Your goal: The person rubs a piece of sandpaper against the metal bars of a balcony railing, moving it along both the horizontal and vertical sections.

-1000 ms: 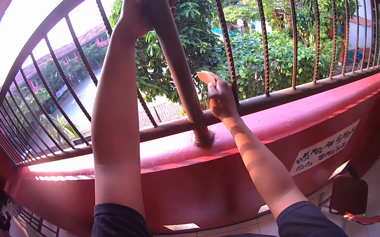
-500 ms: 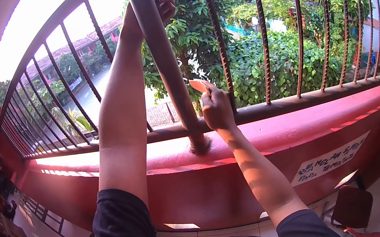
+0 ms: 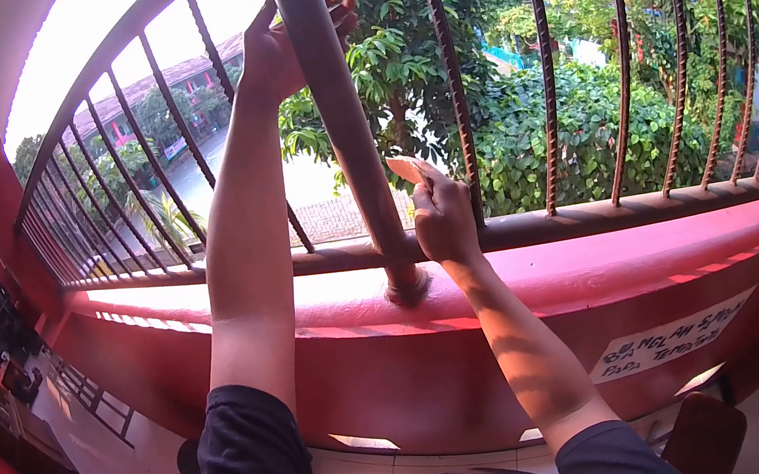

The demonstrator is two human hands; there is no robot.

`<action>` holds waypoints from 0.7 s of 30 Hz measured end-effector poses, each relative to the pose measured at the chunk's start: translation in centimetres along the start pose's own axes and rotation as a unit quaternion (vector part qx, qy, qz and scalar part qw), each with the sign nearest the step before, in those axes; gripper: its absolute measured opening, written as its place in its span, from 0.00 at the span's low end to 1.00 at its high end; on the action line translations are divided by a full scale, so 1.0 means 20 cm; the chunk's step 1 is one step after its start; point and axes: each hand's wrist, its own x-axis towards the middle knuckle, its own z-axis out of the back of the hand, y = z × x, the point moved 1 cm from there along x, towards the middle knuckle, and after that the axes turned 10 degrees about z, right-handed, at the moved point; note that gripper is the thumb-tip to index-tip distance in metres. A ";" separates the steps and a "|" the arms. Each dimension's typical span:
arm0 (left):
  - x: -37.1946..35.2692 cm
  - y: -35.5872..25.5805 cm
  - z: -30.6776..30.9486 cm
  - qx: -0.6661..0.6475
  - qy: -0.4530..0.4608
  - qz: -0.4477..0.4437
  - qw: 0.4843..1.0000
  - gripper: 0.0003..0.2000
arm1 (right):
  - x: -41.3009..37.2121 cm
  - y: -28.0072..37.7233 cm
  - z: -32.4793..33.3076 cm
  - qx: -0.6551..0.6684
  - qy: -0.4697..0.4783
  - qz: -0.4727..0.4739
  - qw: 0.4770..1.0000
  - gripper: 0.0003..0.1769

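My left hand (image 3: pixel 279 57) is raised behind the thick brown metal post (image 3: pixel 342 111) of the railing. Its thumb points up on the post's left side and its fingers stretch out past the right side, loose and apart; the post hides part of the palm. Lower down, just right of the post, my right hand (image 3: pixel 444 218) is closed on a small folded orange-brown sheet (image 3: pixel 405 169), whose material I cannot make out for sure. The sheet's tip sticks out above the thumb, apart from the post. Behind that hand runs the bottom rail (image 3: pixel 550 225).
Twisted vertical bars (image 3: pixel 544 86) fill the railing on both sides. Below is a red ledge (image 3: pixel 548 273) and wall with a white lettered sign (image 3: pixel 671 335). A dark red chair (image 3: pixel 707 436) stands at lower right. Trees (image 3: pixel 396 41) grow beyond the railing.
The view has shifted slightly, moving the scene to the right. My left hand's fingers, curled by the post before, have loosened and straightened. My right hand still holds the orange-brown sheet.
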 end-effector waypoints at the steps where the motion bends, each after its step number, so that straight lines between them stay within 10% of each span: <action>1: 0.00 0.02 0.00 -0.027 0.108 0.001 0.994 0.35 | 0.00 -0.03 -0.01 -0.013 -0.020 0.042 0.999 0.24; 4: 0.00 0.00 -0.06 -0.028 0.154 -0.086 0.984 0.33 | -0.01 0.00 -0.01 -0.023 -0.025 0.054 0.998 0.23; 5: -0.01 0.01 -0.12 0.112 -0.067 -0.154 0.979 0.32 | -0.01 0.00 -0.01 -0.028 -0.022 0.044 0.998 0.23; 8: -0.01 -0.04 -0.16 0.178 -0.166 -0.175 0.954 0.24 | -0.01 0.00 -0.01 -0.031 -0.024 0.039 0.998 0.23; 21: 0.01 -0.16 -0.25 0.179 -0.173 -0.221 0.943 0.23 | -0.01 0.02 -0.01 -0.047 -0.019 0.068 0.996 0.21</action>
